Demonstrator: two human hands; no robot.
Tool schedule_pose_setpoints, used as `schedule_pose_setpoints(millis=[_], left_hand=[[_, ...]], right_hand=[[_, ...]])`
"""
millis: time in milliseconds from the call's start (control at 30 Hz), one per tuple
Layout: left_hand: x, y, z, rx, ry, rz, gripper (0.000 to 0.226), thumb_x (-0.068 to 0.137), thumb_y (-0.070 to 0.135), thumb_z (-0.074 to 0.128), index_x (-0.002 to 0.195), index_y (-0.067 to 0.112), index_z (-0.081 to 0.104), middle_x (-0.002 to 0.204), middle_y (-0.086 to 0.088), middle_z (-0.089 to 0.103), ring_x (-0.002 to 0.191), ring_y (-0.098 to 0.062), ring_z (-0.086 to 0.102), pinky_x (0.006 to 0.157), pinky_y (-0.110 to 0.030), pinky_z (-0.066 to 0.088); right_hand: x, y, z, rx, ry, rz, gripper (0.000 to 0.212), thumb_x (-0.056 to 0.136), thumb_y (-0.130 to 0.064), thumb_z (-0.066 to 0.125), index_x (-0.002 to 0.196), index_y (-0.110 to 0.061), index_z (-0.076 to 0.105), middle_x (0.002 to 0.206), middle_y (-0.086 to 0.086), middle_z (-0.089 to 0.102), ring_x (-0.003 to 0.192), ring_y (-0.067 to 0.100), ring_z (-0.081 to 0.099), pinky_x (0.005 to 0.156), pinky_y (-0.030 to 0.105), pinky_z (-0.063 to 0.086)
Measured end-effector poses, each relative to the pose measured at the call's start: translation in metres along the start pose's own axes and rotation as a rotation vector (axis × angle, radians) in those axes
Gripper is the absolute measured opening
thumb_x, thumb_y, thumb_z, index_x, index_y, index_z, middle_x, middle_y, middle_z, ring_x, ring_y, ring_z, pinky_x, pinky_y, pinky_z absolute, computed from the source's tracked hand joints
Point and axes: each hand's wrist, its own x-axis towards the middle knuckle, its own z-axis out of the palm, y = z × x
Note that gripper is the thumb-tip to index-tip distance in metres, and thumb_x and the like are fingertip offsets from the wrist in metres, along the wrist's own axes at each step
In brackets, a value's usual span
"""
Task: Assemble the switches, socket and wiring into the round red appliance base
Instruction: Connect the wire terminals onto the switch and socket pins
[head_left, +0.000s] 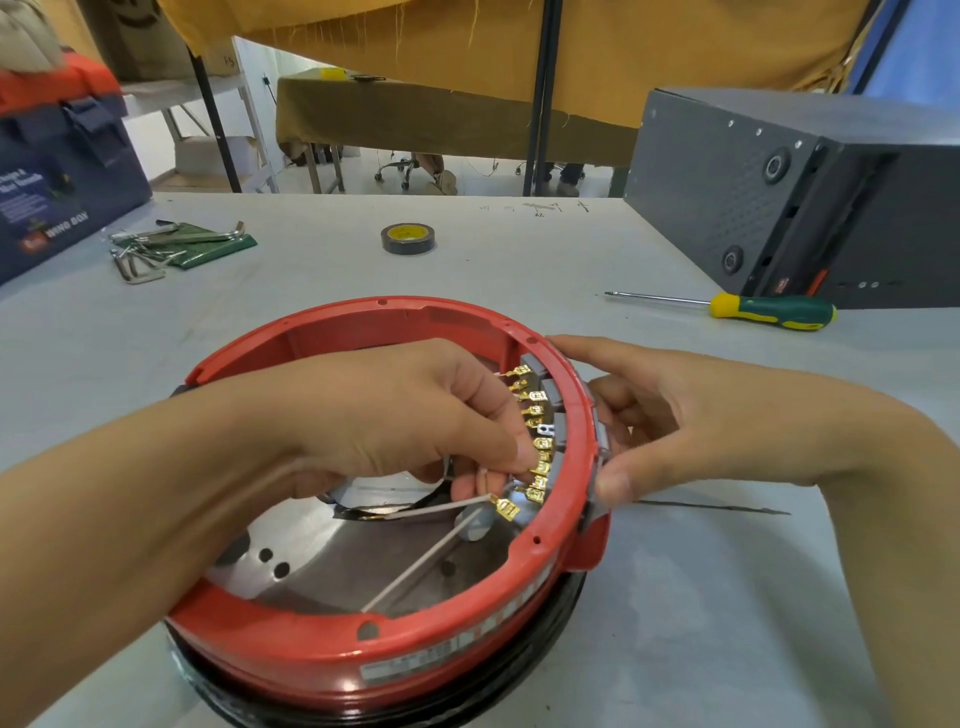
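Note:
The round red appliance base (332, 660) lies on the table in front of me, open side up. Grey switch bodies (558, 426) line the inside of its right wall, with a row of brass spade terminals (535, 410) pointing inward. My left hand (410, 410) reaches inside the ring and pinches a brass terminal (540, 467) near the lower end of the row. A loose white wire (441, 512) ends in another brass connector (506, 509) just below. My right hand (670, 421) grips the outside of the red wall, thumb on the switches' outer faces.
A green and yellow screwdriver (769, 310) lies to the right, in front of a grey metal box (789, 202). A roll of tape (408, 238) sits behind the base. Hex keys (156, 249) and a blue toolbox (57, 187) are at the far left.

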Motion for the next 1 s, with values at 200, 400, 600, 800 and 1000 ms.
schedule_pose_setpoints(millis=[200, 400, 600, 800, 1000], left_hand=[[0.0006, -0.0014, -0.0002, -0.015, 0.003, -0.004, 0.029, 0.083, 0.005, 0.061, 0.057, 0.018, 0.064, 0.051, 0.004, 0.059, 0.044, -0.003, 0.050, 0.046, -0.013, 0.035], [0.0019, -0.0027, 0.0019, -0.063, 0.009, 0.004, 0.029, 0.081, 0.004, 0.061, 0.054, 0.016, 0.063, 0.049, 0.002, 0.058, 0.042, -0.004, 0.049, 0.043, -0.012, 0.035], [0.0018, -0.0031, 0.0026, -0.067, 0.016, 0.011, 0.031, 0.083, 0.000, 0.060, 0.056, 0.014, 0.062, 0.048, 0.003, 0.057, 0.041, -0.003, 0.049, 0.044, -0.011, 0.037], [0.0017, -0.0029, 0.0030, -0.066, 0.023, 0.021, 0.027, 0.082, -0.001, 0.061, 0.058, 0.012, 0.063, 0.048, 0.001, 0.057, 0.042, -0.004, 0.049, 0.045, -0.011, 0.038], [0.0029, -0.0040, 0.0040, -0.077, 0.035, 0.026, 0.022, 0.080, 0.000, 0.060, 0.061, 0.010, 0.063, 0.048, 0.001, 0.057, 0.041, -0.004, 0.048, 0.045, -0.012, 0.038]], right_hand=[[0.0004, 0.0043, -0.0031, 0.099, -0.030, -0.009, 0.094, 0.056, -0.027, 0.083, 0.134, -0.049, 0.036, 0.108, 0.031, 0.057, 0.099, 0.041, 0.058, 0.092, 0.051, 0.048], [0.0040, 0.0048, -0.0014, 0.143, 0.003, -0.013, 0.085, 0.050, -0.032, 0.083, 0.122, -0.053, 0.044, 0.105, 0.031, 0.057, 0.092, 0.042, 0.057, 0.088, 0.049, 0.048], [0.0063, 0.0030, 0.0015, 0.146, 0.044, -0.020, 0.083, 0.047, -0.033, 0.083, 0.121, -0.046, 0.047, 0.095, 0.035, 0.052, 0.077, 0.028, 0.053, 0.078, 0.048, 0.047], [0.0078, 0.0059, 0.0007, 0.135, 0.048, -0.016, 0.083, 0.047, -0.034, 0.084, 0.120, -0.048, 0.048, 0.092, 0.033, 0.054, 0.076, 0.029, 0.054, 0.078, 0.050, 0.047], [0.0089, 0.0084, 0.0000, 0.129, 0.060, -0.004, 0.085, 0.045, -0.037, 0.085, 0.119, -0.051, 0.047, 0.098, 0.032, 0.056, 0.085, 0.042, 0.056, 0.085, 0.052, 0.048]])
